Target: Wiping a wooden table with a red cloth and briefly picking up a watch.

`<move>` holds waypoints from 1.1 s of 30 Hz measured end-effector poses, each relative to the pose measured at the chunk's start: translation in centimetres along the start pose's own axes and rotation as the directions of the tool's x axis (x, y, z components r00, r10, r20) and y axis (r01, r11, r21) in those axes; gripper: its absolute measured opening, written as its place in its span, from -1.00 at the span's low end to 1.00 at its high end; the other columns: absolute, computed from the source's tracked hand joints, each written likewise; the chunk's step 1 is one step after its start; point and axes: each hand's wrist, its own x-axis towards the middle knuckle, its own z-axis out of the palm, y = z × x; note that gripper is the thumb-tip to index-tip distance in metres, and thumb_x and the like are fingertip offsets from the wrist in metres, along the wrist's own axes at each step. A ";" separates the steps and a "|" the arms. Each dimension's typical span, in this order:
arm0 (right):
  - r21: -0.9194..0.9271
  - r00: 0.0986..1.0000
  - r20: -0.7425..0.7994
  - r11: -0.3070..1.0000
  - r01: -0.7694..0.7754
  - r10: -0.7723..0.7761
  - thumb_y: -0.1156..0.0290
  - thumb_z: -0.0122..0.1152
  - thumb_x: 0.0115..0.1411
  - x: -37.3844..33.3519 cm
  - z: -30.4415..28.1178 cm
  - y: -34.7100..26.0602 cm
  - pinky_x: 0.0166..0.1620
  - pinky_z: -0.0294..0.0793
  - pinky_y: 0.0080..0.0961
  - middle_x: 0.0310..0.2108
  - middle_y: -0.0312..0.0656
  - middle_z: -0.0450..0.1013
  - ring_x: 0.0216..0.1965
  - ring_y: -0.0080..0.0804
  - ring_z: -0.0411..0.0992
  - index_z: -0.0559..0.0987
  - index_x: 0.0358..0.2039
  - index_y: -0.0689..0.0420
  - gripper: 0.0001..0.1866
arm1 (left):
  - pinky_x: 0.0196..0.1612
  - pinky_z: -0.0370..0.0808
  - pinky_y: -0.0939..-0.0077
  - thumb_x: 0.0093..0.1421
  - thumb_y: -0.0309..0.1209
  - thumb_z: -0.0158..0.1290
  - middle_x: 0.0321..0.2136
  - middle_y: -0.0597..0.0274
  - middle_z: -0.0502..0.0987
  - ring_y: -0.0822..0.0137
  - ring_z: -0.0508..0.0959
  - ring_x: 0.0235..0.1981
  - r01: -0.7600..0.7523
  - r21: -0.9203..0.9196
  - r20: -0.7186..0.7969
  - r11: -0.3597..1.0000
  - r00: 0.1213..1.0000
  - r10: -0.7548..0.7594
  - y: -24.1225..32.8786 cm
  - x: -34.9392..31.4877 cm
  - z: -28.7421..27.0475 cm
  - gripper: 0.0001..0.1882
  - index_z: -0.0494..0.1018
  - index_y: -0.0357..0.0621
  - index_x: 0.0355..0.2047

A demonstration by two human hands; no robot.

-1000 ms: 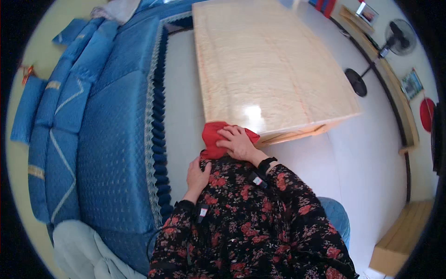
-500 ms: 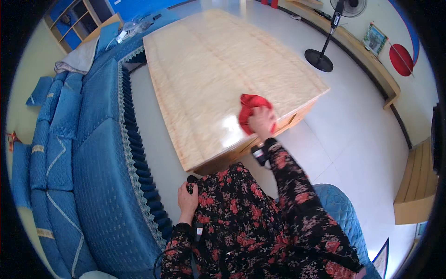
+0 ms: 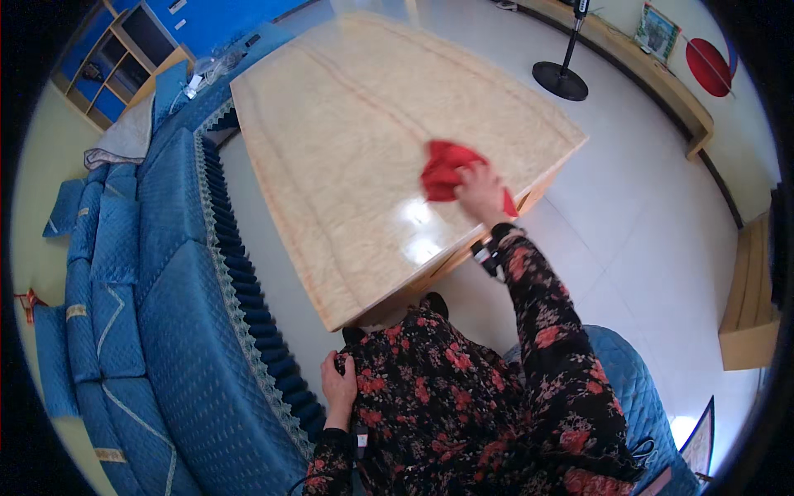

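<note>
My right hand (image 3: 482, 193) is closed over a crumpled red cloth (image 3: 445, 169) and presses it onto the tabletop near its front right edge. One corner of the cloth hangs toward the table's edge. Under it lies the glossy cream, marble-look table (image 3: 347, 149), with wooden sides. My left hand (image 3: 337, 387) stays low by my knee, against the dark floral clothing (image 3: 430, 372). Its fingers curl around something dark, which could be fabric; I cannot make it out. A small dark device is strapped at each wrist.
A long blue quilted sofa (image 3: 198, 347) with cushions runs along the left. Beside my right hip is a blue quilted seat (image 3: 616, 372). A fan stand (image 3: 561, 81) is on the floor at the far right, near a low wooden ledge (image 3: 662, 91).
My right hand and the red cloth have slid a little to the right along the table. The left hand keeps its place at my knee. The whole view has shifted slightly.
</note>
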 end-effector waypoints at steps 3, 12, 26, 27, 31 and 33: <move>-0.067 0.970 -0.074 0.969 -0.236 0.231 0.13 0.04 0.09 0.6 0.9 3.4 0.04 0.22 0.10 0.11 -0.08 0.22 0.11 -0.04 0.18 0.38 0.04 -0.07 -0.52 | 0.01 0.37 0.21 0.16 -0.12 0.05 -0.10 -0.06 0.43 -0.04 0.44 -0.06 -0.004 0.010 -0.007 1.000 1.000 0.004 0.1 0.1 0.3 -0.49 0.35 -0.19 0.02; 0.206 0.873 0.061 0.862 0.463 -0.483 0.10 0.07 0.07 -10.2 0.7 -12.7 0.18 0.00 0.11 0.14 -0.09 0.21 0.22 -0.06 0.07 0.43 0.05 -0.13 -0.51 | -0.03 0.39 0.19 0.15 -0.13 0.06 -0.12 -0.06 0.44 -0.04 0.44 -0.08 -0.076 0.030 0.003 0.997 0.997 0.076 0.6 0.8 0.0 -0.50 0.37 -0.20 -0.01; -0.113 0.984 0.088 0.983 -0.147 0.158 0.03 -0.05 0.18 -0.7 0.1 0.7 0.16 0.05 0.05 0.17 -0.07 0.17 0.20 -0.04 0.07 0.29 0.16 -0.14 -0.47 | 0.03 0.36 0.21 0.20 -0.11 0.01 -0.07 -0.08 0.42 -0.06 0.43 -0.03 -0.019 -0.004 0.056 1.000 0.998 0.019 0.8 0.2 0.1 -0.49 0.35 -0.22 0.02; -0.132 0.989 0.067 0.984 -0.121 0.130 0.03 -0.03 0.16 -2.4 0.6 -0.1 0.17 0.04 0.05 0.18 -0.05 0.17 0.21 -0.03 0.06 0.30 0.15 -0.14 -0.46 | 0.01 0.37 0.21 0.17 -0.14 0.04 -0.11 -0.09 0.44 -0.05 0.44 -0.06 -0.041 -0.001 -0.002 0.999 0.999 0.041 0.6 0.2 -0.2 -0.51 0.37 -0.22 -0.01; 0.062 0.966 0.006 0.965 0.256 -0.257 0.13 0.11 0.05 -10.3 0.6 -8.2 0.17 0.02 0.07 0.15 0.00 0.20 0.17 0.00 0.10 0.42 0.06 -0.13 -0.49 | -0.01 0.39 0.19 0.12 -0.11 0.06 -0.10 -0.01 0.45 -0.02 0.45 -0.06 -0.002 0.003 -0.005 1.000 1.000 0.002 0.6 0.6 -1.6 -0.52 0.40 -0.13 -0.04; 0.169 0.898 -0.050 0.883 0.439 -0.437 0.16 0.15 0.01 -11.6 0.1 -12.4 0.17 0.04 0.06 0.14 -0.01 0.22 0.17 -0.01 0.11 0.45 0.02 -0.13 -0.50 | -0.01 0.40 0.18 0.10 -0.08 0.06 -0.11 0.01 0.46 0.00 0.45 -0.06 -0.004 0.012 0.003 1.000 1.000 0.004 0.7 1.4 -0.3 -0.51 0.41 -0.11 -0.04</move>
